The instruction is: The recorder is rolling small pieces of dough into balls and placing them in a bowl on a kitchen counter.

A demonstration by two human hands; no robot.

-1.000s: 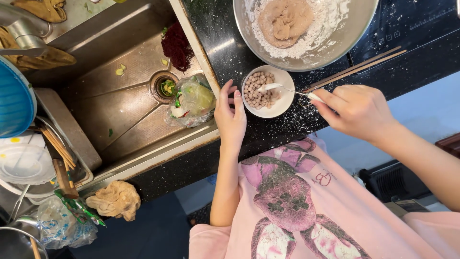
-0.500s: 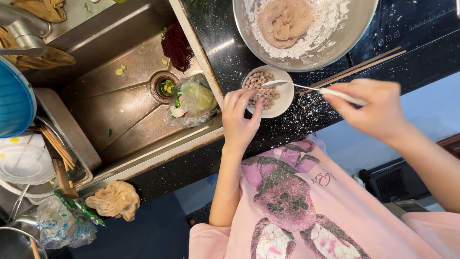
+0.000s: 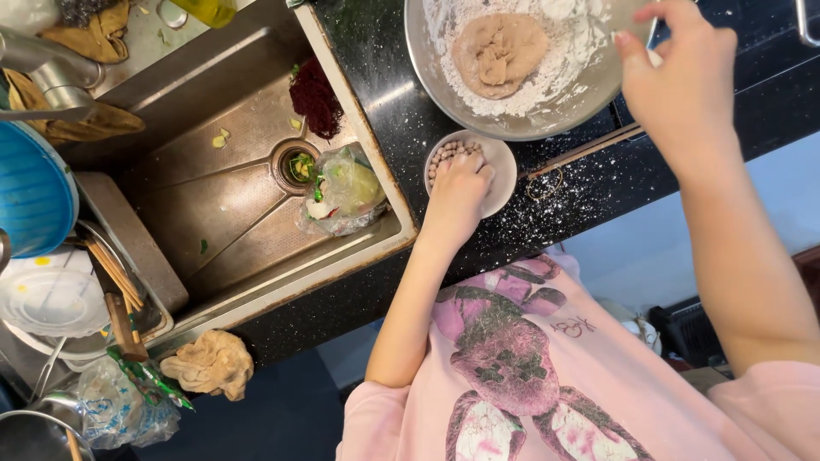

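My left hand [image 3: 459, 198] lies over the near rim of a small white bowl [image 3: 502, 166] of pale round pieces [image 3: 450, 155], its fingers curled down into the bowl. My right hand [image 3: 683, 81] is held up over the right side of a large metal bowl [image 3: 427, 68]. It pinches a thin metal spoon [image 3: 653, 34], most of which the hand hides. The big bowl holds a brown dough lump [image 3: 498, 51] lying in white flour [image 3: 547, 90]. Both bowls stand on a black speckled counter [image 3: 769, 94] dusted with flour.
Chopsticks [image 3: 585, 151] lie by the small bowl. Left of the counter is a steel sink [image 3: 231, 222] holding a plastic bag of scraps [image 3: 342, 192] and a dark red clump [image 3: 313, 96]. Further left are a blue bowl [image 3: 30, 192], white plates [image 3: 47, 299] and a rag [image 3: 209, 363].
My right hand has lifted the spoon out of the small bowl and carried it up over the big metal bowl. My left hand has moved from beside the small bowl onto it.
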